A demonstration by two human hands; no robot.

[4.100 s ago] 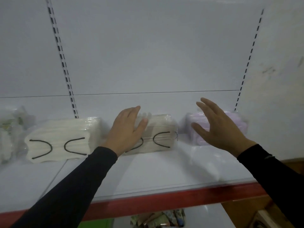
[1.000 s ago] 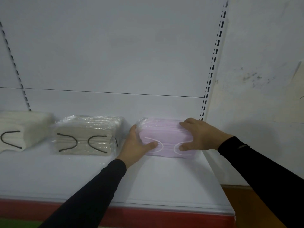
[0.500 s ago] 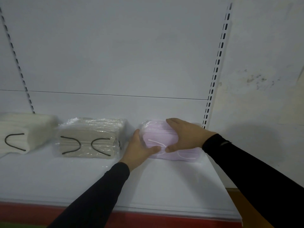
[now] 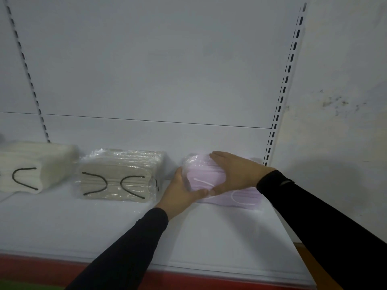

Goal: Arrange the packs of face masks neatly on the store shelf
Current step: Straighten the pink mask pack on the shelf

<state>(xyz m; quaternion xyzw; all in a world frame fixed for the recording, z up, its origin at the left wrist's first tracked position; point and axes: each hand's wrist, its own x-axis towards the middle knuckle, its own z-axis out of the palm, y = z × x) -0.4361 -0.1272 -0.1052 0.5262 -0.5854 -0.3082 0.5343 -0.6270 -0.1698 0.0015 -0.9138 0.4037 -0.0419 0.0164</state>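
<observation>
Pink mask pack (image 4: 240,197), seemingly plastic-wrapped with white ear loops, clasped by both hands.

No legible text, label, brand, number or sign is showing on any surface in the head view; the wrapped mask packs and the shelf panels are bearing no readable print.

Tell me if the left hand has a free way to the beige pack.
Probably yes. The left hand grips the pink pack at its left end, and only bare shelf shows between it and the beige pack; it must let go first.
</observation>
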